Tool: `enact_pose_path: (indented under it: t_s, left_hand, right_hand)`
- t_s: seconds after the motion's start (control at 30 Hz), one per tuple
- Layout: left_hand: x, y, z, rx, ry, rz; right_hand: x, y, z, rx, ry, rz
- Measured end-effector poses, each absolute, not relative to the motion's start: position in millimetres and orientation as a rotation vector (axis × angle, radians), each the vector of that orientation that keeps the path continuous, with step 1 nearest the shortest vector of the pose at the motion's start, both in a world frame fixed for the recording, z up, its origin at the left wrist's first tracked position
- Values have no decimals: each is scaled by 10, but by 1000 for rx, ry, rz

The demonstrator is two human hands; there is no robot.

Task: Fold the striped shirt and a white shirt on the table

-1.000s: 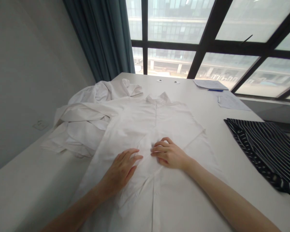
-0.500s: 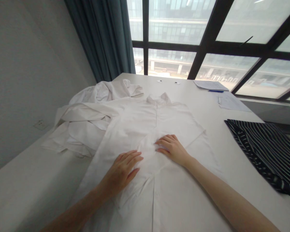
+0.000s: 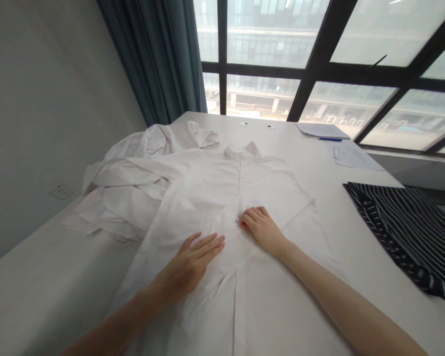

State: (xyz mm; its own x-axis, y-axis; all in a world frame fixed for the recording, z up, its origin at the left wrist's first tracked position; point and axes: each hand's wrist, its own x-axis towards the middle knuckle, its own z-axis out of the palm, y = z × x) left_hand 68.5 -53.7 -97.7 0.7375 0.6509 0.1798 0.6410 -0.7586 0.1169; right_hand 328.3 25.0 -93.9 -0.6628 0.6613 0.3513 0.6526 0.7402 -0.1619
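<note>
A white shirt (image 3: 207, 198) lies spread out on the white table, its collar pointing toward the window and its front placket running down the middle. My left hand (image 3: 193, 262) rests flat on the shirt's left half, fingers stretched out and nothing gripped. Across the placket, my right hand (image 3: 261, 230) has its fingers curled together at the placket edge, pinching the cloth; the fingertips are partly hidden. Creases run through the fabric below both hands.
Crumpled white garments (image 3: 126, 207) are heaped at the left, against the shirt's sleeve. A black striped cloth (image 3: 404, 227) lies folded on the right. Papers (image 3: 322, 130) and a blue pen (image 3: 330, 139) sit at the table's (image 3: 292, 143) far right, below the window.
The fingers of my right hand have curled in from a looser pose onto the placket. My left hand has flattened, its fingers reaching slightly further right.
</note>
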Motion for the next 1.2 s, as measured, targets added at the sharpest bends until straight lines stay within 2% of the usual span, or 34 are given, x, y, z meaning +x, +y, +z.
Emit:
enact_pose_path:
  t_s: [0.17,0.33,0.63,0.8,1.0,1.2]
  left_hand:
    - [680,-542,-977,2898,1051,307]
    - [674,-540,-986,2915,1044,315]
    - [675,-534,-1002,2949,1037,264]
    - [682,-537,-969,2963,1039,214]
    - [683,-538,-968,2962,1034,165]
    - [680,-529,-924,2974,966,170]
  right_hand:
    - [3304,241,-934,-1104,-2424,204]
    - [3360,270,-921,-962,-2453,320]
    - [3272,250,-883,-1029,-2594,86]
    - [3277,240,-875,-1073,-2583,119]
    - [3327,274,-915,-877,-2591,156]
    - [3276,261,-917,-906,-2626,-44]
